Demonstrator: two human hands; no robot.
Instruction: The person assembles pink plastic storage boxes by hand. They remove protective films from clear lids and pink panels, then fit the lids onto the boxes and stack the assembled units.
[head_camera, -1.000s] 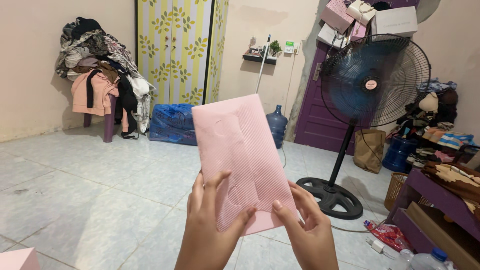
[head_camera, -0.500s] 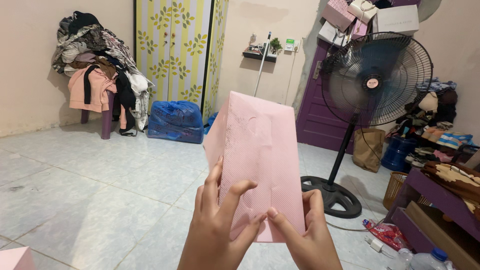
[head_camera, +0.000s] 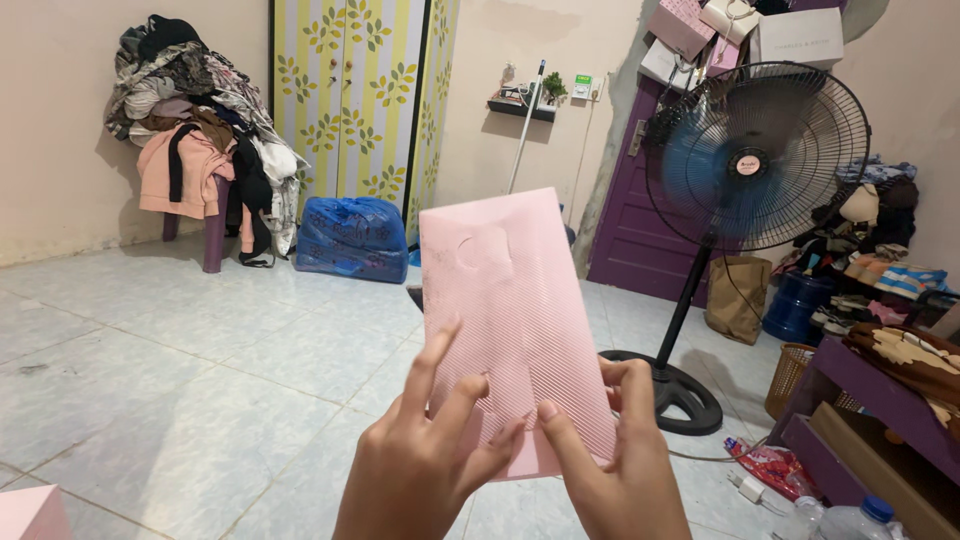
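A pink ribbed paper bag, flat and upright, is held up in front of me at the middle of the view. My left hand grips its lower left part, fingers spread over the front face. My right hand pinches its lower right corner, thumb on the front. The bag's bottom edge is hidden behind both hands.
A standing fan stands at the right on a round black base. A chair piled with clothes and a blue plastic bag sit by the floral wardrobe. Purple shelves and bottles lie at the right.
The pink bag has shifted slightly right and stands straighter. My left fingers have spread wider over its front.
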